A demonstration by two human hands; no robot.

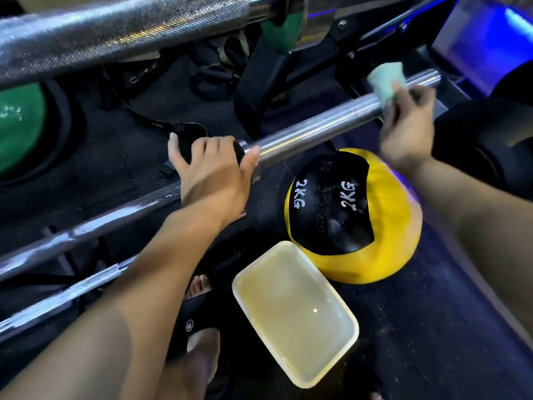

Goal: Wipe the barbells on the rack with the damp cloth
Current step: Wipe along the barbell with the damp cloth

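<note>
A steel barbell runs from lower left to upper right across the middle. My left hand grips it at the collar where the thin shaft meets the thicker sleeve. My right hand pinches a pale green cloth and holds it on the sleeve near its far end. A second, knurled barbell lies higher up and closer to the camera, across the top left. A third thin bar lies below at the lower left.
A yellow and black 2 kg medicine ball sits on the dark floor under the sleeve. A white rectangular tray of cloudy water lies in front of it. Green weight plates stand at left. My sandalled foot is beside the tray.
</note>
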